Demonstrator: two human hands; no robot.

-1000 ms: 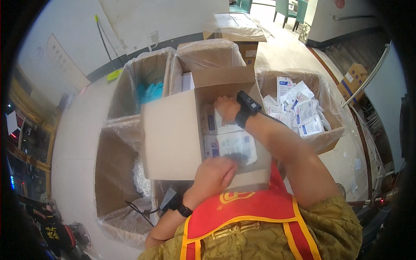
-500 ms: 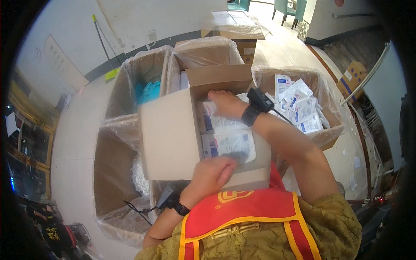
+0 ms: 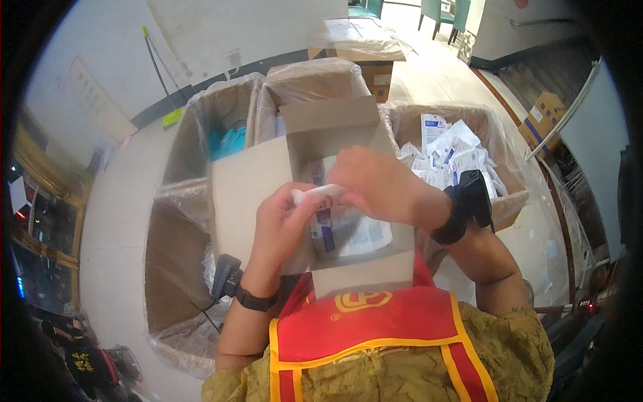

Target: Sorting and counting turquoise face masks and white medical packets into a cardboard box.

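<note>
Over the open cardboard box (image 3: 251, 194), my left hand (image 3: 282, 218) and my right hand (image 3: 385, 184) pinch a small white packet (image 3: 323, 193) between them. Seen nearly edge-on, it shows a bit of print. My left fingers grip its left end, while the right fingers close on its right end. Beneath the hands, flat white-and-blue packets (image 3: 358, 234) lie inside the box. My right hand hides part of the box's contents.
To the right stands a plastic-lined carton heaped with white packets (image 3: 462, 151). Further lined cartons are at the left; one holds teal gloves (image 3: 230, 142), another white stringy material (image 3: 209, 268). A wrapped carton (image 3: 362, 40) stands behind, a small cardboard box (image 3: 544, 120) at the far right.
My right hand has come back from the far part of the box, and my left has risen from its near edge. A packet is now held between both.
</note>
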